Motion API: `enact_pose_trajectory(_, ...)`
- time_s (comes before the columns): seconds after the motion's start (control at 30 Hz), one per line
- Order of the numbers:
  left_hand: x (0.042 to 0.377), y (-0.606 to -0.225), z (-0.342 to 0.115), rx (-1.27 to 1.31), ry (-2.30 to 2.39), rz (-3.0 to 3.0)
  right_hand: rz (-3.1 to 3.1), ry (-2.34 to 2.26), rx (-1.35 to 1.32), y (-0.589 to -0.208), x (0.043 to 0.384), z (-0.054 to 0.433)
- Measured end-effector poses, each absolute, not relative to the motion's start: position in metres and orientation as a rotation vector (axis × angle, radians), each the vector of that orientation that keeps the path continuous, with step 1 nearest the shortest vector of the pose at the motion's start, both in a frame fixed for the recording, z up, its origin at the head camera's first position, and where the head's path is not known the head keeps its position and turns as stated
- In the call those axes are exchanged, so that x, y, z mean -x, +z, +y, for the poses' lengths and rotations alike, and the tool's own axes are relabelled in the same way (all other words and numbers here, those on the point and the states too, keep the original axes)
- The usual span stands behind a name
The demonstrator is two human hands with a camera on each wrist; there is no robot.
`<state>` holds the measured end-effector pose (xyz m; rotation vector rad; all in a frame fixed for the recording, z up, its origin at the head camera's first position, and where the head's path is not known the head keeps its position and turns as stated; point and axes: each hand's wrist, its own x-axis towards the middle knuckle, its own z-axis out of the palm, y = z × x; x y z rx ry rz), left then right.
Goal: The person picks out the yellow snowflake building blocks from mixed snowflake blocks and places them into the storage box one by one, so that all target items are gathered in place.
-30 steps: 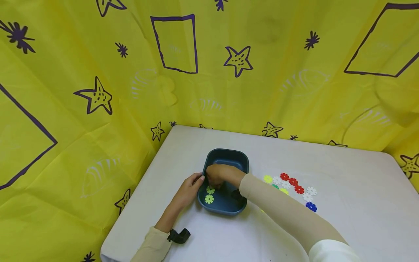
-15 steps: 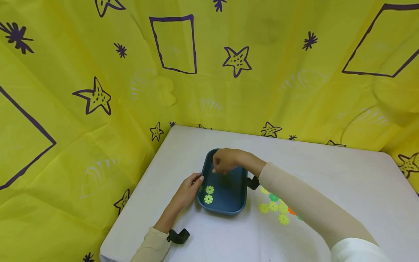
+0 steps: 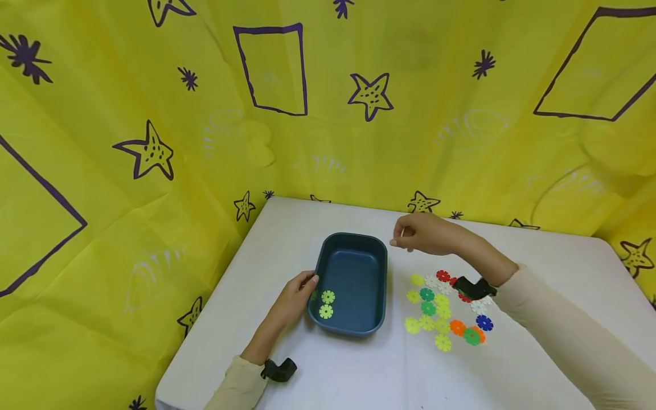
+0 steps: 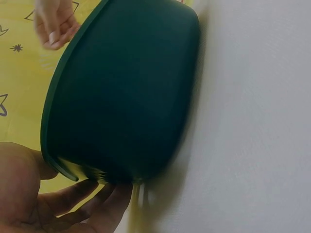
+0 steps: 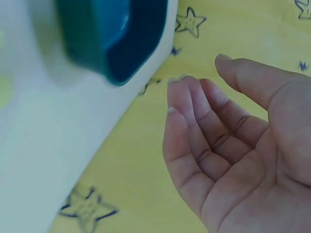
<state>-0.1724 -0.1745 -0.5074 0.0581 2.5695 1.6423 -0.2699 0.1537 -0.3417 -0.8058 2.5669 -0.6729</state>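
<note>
A dark blue-green rectangular tub stands on the table. My left hand pinches its left rim, thumb over the edge and fingers against the outer wall, as the left wrist view also shows. Two yellow-green notched discs, one behind the other, lie in the tub's near left corner. Past the tub's far right corner, my right hand hovers above the table. In the right wrist view that hand has loosely bent fingers, thumb apart from them, and nothing in its palm.
Right of the tub lie several flat notched discs: yellow, green, orange, red, white and blue. My right forearm passes over some. A yellow patterned curtain hangs behind the white table.
My right hand has risen out of the tub and moved right, past its far right corner. More of the loose discs show now. My left hand has stayed at the rim.
</note>
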Motion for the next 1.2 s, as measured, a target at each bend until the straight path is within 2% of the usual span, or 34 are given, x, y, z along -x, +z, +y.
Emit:
enact_pose_trajectory(0.23,0.173,-0.508,-0.173,-0.077,1.642,2.578,2.54,-0.784,0.657,-0.379,0.246,0.211)
enact_pose_trajectory(0.47,0.172,-0.509,-0.172,-0.056,1.644,2.566,2.57,-0.847,0.564,-0.42,0.222,0.246)
enact_pose_trajectory(0.87,0.171,-0.509,-0.174,-0.041,1.65,2.573,2.71,-0.757,0.5,-0.465,0.199,0.25)
enact_pose_trajectory(1.2,0.171,-0.507,-0.174,-0.052,1.642,2.571,2.782,-0.713,0.482,-0.479,0.198,0.244)
